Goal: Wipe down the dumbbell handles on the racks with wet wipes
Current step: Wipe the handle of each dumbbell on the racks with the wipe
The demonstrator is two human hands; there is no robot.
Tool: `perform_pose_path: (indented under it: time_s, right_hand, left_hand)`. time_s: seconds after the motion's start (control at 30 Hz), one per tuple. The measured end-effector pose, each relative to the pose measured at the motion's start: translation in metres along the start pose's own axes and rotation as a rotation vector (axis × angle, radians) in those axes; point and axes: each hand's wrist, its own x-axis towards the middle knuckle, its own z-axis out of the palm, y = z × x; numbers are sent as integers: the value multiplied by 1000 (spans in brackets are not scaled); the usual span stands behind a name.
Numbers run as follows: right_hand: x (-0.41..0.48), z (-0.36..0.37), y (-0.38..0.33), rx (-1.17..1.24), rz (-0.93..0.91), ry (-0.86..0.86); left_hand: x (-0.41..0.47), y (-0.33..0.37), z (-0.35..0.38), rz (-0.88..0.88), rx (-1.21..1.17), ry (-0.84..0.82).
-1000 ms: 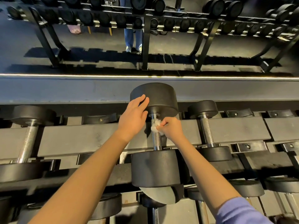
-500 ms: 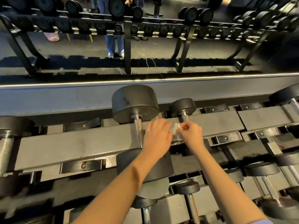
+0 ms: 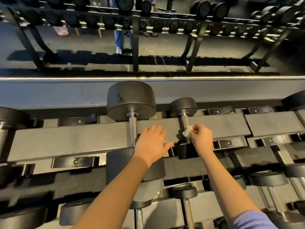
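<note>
Head view: right hand (image 3: 202,139) pinches wipe (image 3: 187,131) against handle (image 3: 184,120).

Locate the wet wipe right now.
Head view, right of centre: the wet wipe is pinched by the right hand against the small dumbbell handle, just right of the large dumbbell.

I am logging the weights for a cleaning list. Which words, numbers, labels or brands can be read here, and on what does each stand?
None can be read.
On the large dumbbell: scuffs on its head, no number visible.
On the small dumbbell, where the right hand holds the wet wipe against the handle: no number visible.
On the far rack: dumbbell ends too small and blurred to read.
</note>
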Motion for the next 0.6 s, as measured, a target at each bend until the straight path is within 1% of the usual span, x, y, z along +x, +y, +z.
perform_pose_path:
  time_s: [0.1, 0.2, 0.4, 0.6]
  right_hand:
    - [8, 12, 11, -52, 15, -107]
    - [17, 16, 16, -52, -1, -113]
    - [29, 12, 13, 5, -36, -79]
    - [31, 9, 25, -37, -40, -168]
  left_hand:
    - [2, -1, 0, -9, -10, -31]
    - [3, -2, 0, -25, -11, -34]
    - [-2, -1, 6, -83, -48, 107]
    - [-2, 3, 0, -117, -57, 55]
